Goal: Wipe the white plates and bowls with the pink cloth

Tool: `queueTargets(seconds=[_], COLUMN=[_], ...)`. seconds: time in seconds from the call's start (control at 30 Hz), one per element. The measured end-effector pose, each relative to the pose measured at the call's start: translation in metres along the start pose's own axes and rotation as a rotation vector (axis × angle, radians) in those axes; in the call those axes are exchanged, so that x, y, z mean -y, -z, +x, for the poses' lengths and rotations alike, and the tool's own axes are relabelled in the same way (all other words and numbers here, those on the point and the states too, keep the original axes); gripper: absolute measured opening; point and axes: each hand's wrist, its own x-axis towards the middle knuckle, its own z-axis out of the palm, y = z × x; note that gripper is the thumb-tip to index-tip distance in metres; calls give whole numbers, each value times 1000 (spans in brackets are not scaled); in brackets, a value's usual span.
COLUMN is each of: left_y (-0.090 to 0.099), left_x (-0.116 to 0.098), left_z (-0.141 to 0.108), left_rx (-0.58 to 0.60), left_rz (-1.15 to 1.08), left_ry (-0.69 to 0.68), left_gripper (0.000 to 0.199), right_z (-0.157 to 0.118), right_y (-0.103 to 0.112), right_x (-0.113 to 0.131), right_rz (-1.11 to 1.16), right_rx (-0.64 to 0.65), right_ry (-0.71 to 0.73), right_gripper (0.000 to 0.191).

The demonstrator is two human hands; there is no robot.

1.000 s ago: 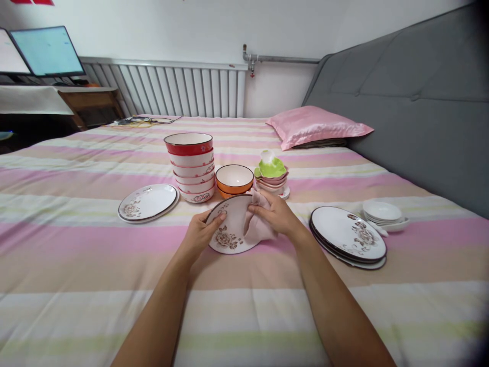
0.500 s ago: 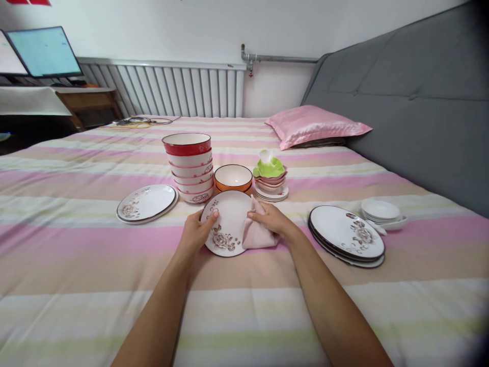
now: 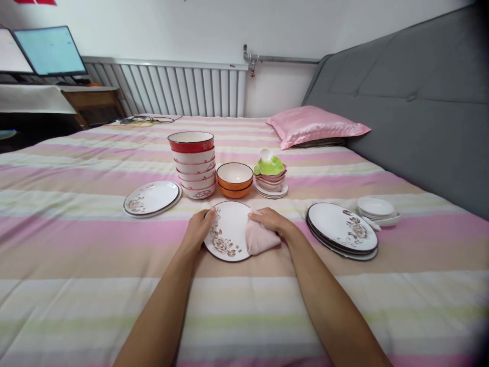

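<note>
A white plate [image 3: 229, 232] with a dark rim and brown flowers is held between my two hands, low over the bed. My left hand [image 3: 199, 228] grips its left edge, thumb on top and the other fingers mostly hidden. At the right edge my right hand [image 3: 272, 222] is closed on a pale pink cloth [image 3: 261, 239], which folds over the plate's rim. Behind the plate stand two stacked orange bowls [image 3: 234, 189] and a tall stack of red and white bowls [image 3: 196, 176].
A plate pair [image 3: 153, 198] lies left; a stack of flowered plates [image 3: 343, 229] lies right, beside small white dishes [image 3: 376, 208]. Leaf-shaped and pink dishes [image 3: 270, 171] are piled behind. Farther back are a pink pillow [image 3: 317, 125], cables [image 3: 147, 120] and a grey headboard [image 3: 405, 97].
The plate has come slightly nearer and lies flatter, uncovering the lower orange bowl. Both hands moved with it, still holding plate and cloth. The view has shifted a little.
</note>
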Motion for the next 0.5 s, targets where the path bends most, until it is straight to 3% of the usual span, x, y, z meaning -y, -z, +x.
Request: queueTargets(seconds=[0.17,0.23,0.5], left_y=[4,5,1], left_x=[1,2,13], left_z=[-20,-31,-63], left_rx=[-71,-127,-64], left_rz=[389,417,520], left_ry=[-101,-111,-252], left_gripper=[45,45,58], right_z=[-10,-18,-56], right_y=[-5,-9,-29], right_x=[1,1,-11], right_rz=[-303,-382,-452], right_rx=[-131,-201,-493], right_ry=[123,160,109], right_gripper=[37,38,28])
